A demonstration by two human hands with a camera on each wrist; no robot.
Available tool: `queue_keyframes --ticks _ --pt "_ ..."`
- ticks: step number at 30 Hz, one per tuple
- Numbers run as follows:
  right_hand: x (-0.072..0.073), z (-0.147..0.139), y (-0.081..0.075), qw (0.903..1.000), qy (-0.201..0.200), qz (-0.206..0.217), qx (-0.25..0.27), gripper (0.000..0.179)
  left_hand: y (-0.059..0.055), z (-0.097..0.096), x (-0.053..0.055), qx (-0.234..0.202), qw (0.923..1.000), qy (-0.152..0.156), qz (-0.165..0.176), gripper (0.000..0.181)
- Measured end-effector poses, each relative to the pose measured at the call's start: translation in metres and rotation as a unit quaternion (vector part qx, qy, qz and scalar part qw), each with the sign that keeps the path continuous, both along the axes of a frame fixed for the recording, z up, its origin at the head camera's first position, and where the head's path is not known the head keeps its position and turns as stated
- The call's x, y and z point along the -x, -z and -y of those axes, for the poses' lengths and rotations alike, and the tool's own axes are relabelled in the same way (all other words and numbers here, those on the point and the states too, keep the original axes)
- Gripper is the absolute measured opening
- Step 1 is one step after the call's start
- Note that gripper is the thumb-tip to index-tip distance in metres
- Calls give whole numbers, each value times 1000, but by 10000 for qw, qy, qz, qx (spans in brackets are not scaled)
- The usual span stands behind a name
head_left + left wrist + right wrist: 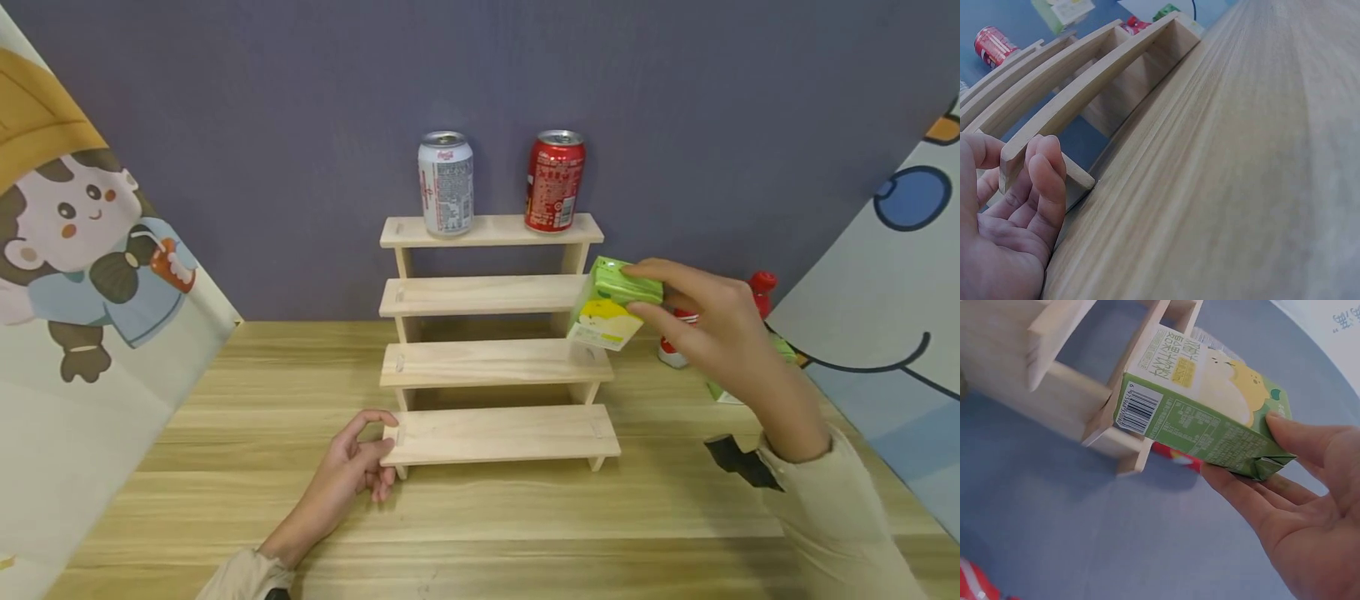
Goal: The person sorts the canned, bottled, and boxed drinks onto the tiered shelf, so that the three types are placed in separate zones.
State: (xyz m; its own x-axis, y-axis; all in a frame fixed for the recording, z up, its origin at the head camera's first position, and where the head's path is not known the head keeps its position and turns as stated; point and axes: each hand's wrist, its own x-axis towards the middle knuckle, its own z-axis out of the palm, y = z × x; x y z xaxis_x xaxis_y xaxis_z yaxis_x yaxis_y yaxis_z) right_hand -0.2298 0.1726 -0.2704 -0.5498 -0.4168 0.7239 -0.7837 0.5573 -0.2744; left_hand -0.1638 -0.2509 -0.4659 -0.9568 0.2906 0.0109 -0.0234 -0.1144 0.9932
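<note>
A green and yellow juice carton (609,307) hangs tilted in the air by the right end of a stepped wooden shelf (498,433). My right hand (712,333) pinches it near its top between thumb and fingers; the right wrist view shows the carton's (1200,400) barcode end close to a shelf board. Down at the lowest step, my left hand (348,467) grips the left end of the board; in the left wrist view the left hand's (1016,219) fingers curl under that board. On the top step stand a white can (447,185) and a red can (556,182).
Right of the shelf, partly behind my right arm, are a bottle with a red cap (763,287) and another green carton (723,393). A dark blue-grey wall (300,167) rises behind the shelf. Printed cartoon panels stand at left (90,400) and right (900,333).
</note>
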Motion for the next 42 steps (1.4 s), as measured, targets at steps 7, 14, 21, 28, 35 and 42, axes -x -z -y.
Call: queue_keyframes --ticks 7,14,21,28,35,42 --pt "7 31 -13 9995 -313 48 -57 46 -2 3 -1 53 10000 -59 8 35" --pt "21 60 -21 9975 -711 17 0 40 -3 3 -1 68 9999 -103 -14 35" --pt "28 85 -25 9950 -994 -125 -29 38 -1 2 0 22 10000 -77 -13 34" --pt "31 110 -27 9924 -1210 -208 -60 37 -2 3 0 7 10000 2 -10 34" --pt "43 137 -27 9890 -1473 -89 -73 34 -2 3 1 -6 10000 23 -6 35" --pt "59 159 -25 9896 -1434 -78 -90 32 1 1 0 -35 10000 -6 42 36"
